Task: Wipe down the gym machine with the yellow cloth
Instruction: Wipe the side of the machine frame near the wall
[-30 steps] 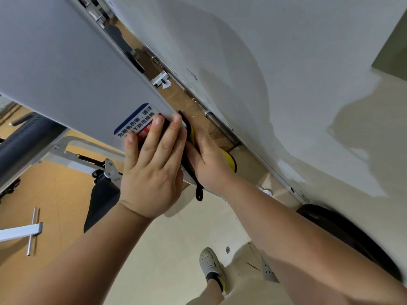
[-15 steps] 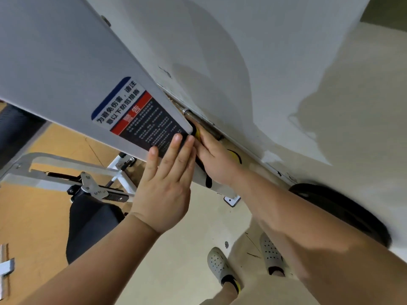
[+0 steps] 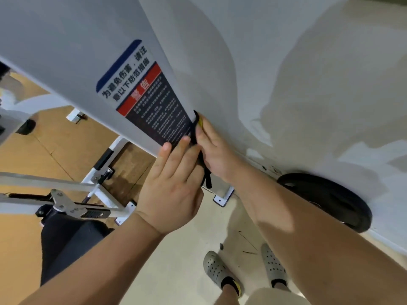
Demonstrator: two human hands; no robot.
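Presently right grip [image 3: 214, 155] pinches cloth [image 3: 200, 123] over panel [image 3: 77, 51] edge, likely to wipe that rim, while left grip [image 3: 174, 190], fingers flat and open, braces the face.

The floor [image 3: 176, 260] is showing pale cream beneath the person and is giving way to orange boarding [image 3: 55, 146] on the left. The gym machine [image 3: 105, 172] is standing on it by white legs, one foot plate [image 3: 221, 199] sitting on the cream part and a second foot plate [image 3: 124, 217] sitting near the boarding's edge. A left shoe [image 3: 214, 268] and a right shoe [image 3: 273, 264] (grey, perforated) are standing side by side. A black weight plate [image 3: 326, 199] is leaning against the wall [image 3: 330, 84], and a dark speck [image 3: 221, 246] is lying just ahead of the left shoe.
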